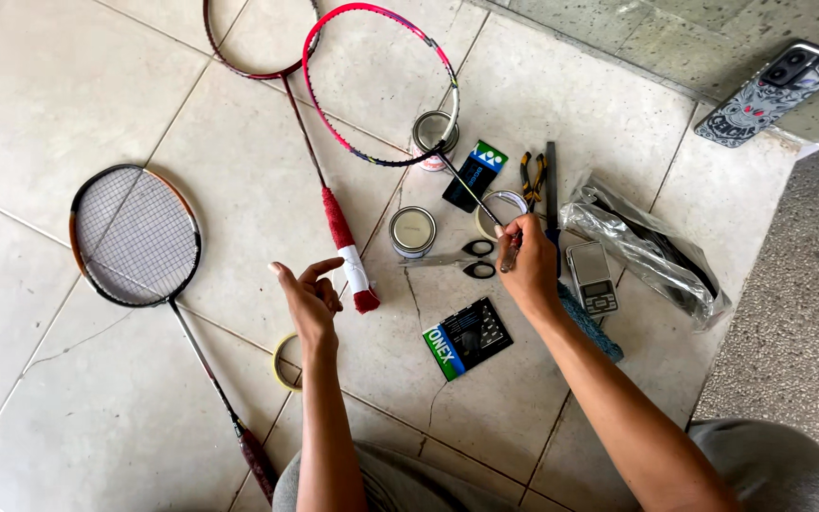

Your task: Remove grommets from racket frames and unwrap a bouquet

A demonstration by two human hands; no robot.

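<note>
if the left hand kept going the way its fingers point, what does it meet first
Likely the red racket grip. The left hand hangs open with its fingers aimed up and right toward that handle; height above the floor is unclear, so it might pass over it toward the small tin.

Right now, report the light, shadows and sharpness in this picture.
Head view: soft, even daylight; faint shadows under the strung racket and tins; mild glare on the plastic bag; floor items sharp, right hand and left hand slightly soft.
</note>
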